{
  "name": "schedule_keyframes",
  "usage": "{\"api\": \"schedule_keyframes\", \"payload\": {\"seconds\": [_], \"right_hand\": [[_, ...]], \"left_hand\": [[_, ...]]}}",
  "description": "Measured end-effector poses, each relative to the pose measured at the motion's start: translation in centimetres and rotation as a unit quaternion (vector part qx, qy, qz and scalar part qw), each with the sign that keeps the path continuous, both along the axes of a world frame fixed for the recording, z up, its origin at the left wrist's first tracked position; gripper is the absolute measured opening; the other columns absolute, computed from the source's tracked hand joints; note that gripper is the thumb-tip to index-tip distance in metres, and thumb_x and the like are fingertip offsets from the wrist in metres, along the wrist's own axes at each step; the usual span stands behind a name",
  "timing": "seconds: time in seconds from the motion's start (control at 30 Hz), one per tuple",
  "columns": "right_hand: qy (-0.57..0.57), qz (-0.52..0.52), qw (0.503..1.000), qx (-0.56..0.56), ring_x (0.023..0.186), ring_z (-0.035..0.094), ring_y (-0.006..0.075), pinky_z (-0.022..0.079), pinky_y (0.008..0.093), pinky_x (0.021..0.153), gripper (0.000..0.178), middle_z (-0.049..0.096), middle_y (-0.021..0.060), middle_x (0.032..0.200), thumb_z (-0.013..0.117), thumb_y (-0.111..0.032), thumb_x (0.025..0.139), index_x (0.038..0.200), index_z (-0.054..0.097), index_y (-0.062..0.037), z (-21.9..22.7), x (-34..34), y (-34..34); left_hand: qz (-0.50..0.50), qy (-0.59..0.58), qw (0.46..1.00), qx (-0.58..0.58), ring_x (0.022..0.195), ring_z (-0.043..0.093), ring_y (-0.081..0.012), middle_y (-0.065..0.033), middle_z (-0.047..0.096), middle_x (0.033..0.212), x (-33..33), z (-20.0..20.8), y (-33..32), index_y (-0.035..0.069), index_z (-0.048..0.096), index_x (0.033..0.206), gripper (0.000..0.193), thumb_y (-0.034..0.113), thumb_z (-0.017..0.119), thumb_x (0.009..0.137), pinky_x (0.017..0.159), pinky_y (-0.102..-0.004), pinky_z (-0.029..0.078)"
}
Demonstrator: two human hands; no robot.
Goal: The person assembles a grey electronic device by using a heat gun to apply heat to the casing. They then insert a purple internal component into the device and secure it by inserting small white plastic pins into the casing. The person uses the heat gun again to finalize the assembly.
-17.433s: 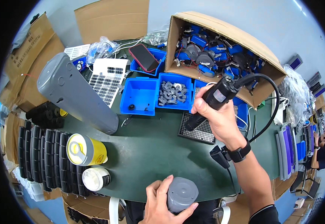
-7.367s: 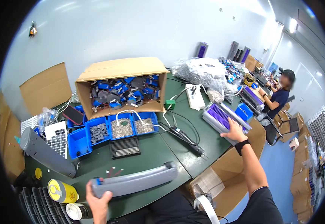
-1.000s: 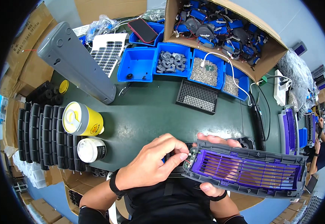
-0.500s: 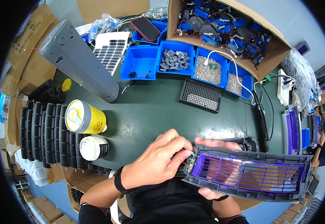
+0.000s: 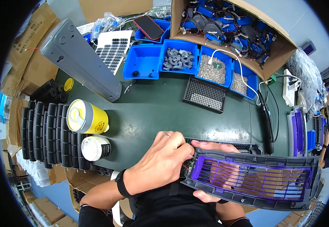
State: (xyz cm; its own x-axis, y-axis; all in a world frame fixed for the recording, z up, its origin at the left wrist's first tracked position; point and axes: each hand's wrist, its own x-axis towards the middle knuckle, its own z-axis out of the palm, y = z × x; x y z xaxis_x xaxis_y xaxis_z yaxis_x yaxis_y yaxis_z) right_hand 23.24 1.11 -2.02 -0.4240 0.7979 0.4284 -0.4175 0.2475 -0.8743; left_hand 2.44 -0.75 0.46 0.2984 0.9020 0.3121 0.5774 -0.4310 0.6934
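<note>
Fingers [image 5: 182,145] of the left hand [image 5: 155,164] are pinched together at the near end of the grille [image 5: 253,181], where a thin red wire [image 5: 186,166] and a small board sit. What they pinch is too small to tell. The right hand [image 5: 210,170] is mostly hidden under the grille; its fingers curl over the top edge and its thumb shows at the bottom edge, so it is clamped on the grille. I think it holds the grille steady and tilted up so the left hand can work at the end.

The grille is a long grey frame with purple slats. It is held above the near edge of the bench [image 5: 164,113], over the person's lap. A black part [image 5: 244,145] lies just behind it.

Farther out stand a yellow tub [image 5: 85,117] and a white tub [image 5: 95,148]. A black tray [image 5: 205,95] and blue bins [image 5: 179,62] of small parts sit within reach. A long grey case [image 5: 79,58] lies to the left, and a box [image 5: 232,28] of blue parts is at the back.
</note>
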Motion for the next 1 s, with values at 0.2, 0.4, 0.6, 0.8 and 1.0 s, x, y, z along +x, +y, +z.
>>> {"api": "schedule_keyframes", "payload": {"seconds": [0.2, 0.4, 0.6, 0.8, 1.0], "right_hand": [[-0.002, -0.004, 1.0, -0.001, 0.14, 0.055, 0.0399, 0.046, 0.0514, 0.118, 0.104, 0.056, 0.026, 0.145, 0.099, -0.015, 0.07, 0.152, 0.035, -0.0082, 0.24, -0.04, -0.04], [-0.005, -0.003, 1.0, -0.009, 0.14, 0.055, 0.0403, 0.045, 0.052, 0.118, 0.103, 0.056, 0.0266, 0.145, 0.099, -0.016, 0.07, 0.151, 0.037, -0.0068, 0.38, -0.11, -0.12], [0.013, -0.003, 1.0, -0.022, 0.14, 0.054, 0.0399, 0.045, 0.0517, 0.119, 0.102, 0.057, 0.0277, 0.145, 0.099, -0.018, 0.07, 0.151, 0.038, -0.0066, 0.06, -0.11, -0.15], [-0.009, -0.007, 1.0, -0.013, 0.141, 0.054, 0.0398, 0.045, 0.051, 0.119, 0.102, 0.057, 0.0286, 0.145, 0.099, -0.018, 0.071, 0.151, 0.038, -0.0064, 0.17, -0.24, -0.15], [-0.012, -0.002, 1.0, -0.007, 0.141, 0.054, 0.0395, 0.045, 0.0511, 0.117, 0.1, 0.056, 0.0293, 0.146, 0.099, -0.018, 0.071, 0.15, 0.039, -0.0063, 0.34, -0.19, 0.02]], "left_hand": [[0.001, 0.01, 1.0, 0.006, 0.089, 0.059, -0.0298, -0.0091, 0.056, 0.092, 0.05, 0.31, 0.01, 0.005, 0.067, 0.094, 0.024, -0.011, 0.07, 0.076, 0.085, -0.0411, 0.045], [0.007, 0.013, 1.0, 0.015, 0.088, 0.059, -0.0299, -0.0092, 0.056, 0.092, 0.02, 0.16, -0.17, 0.005, 0.067, 0.094, 0.025, -0.012, 0.069, 0.075, 0.087, -0.0413, 0.045], [0.007, 0.012, 1.0, 0.021, 0.087, 0.059, -0.03, -0.0091, 0.055, 0.091, 0.14, 0.19, -0.11, 0.005, 0.067, 0.093, 0.026, -0.012, 0.069, 0.074, 0.087, -0.0413, 0.045], [0.01, 0.017, 0.999, 0.026, 0.087, 0.059, -0.0299, -0.0089, 0.055, 0.09, -0.02, 0.29, -0.26, 0.005, 0.066, 0.093, 0.028, -0.013, 0.068, 0.072, 0.087, -0.0414, 0.045], [0.023, 0.034, 0.998, 0.044, 0.086, 0.059, -0.0296, -0.0079, 0.055, 0.09, 0.35, 0.29, -0.1, 0.005, 0.064, 0.09, 0.027, -0.013, 0.068, 0.07, 0.087, -0.0415, 0.044]]}}
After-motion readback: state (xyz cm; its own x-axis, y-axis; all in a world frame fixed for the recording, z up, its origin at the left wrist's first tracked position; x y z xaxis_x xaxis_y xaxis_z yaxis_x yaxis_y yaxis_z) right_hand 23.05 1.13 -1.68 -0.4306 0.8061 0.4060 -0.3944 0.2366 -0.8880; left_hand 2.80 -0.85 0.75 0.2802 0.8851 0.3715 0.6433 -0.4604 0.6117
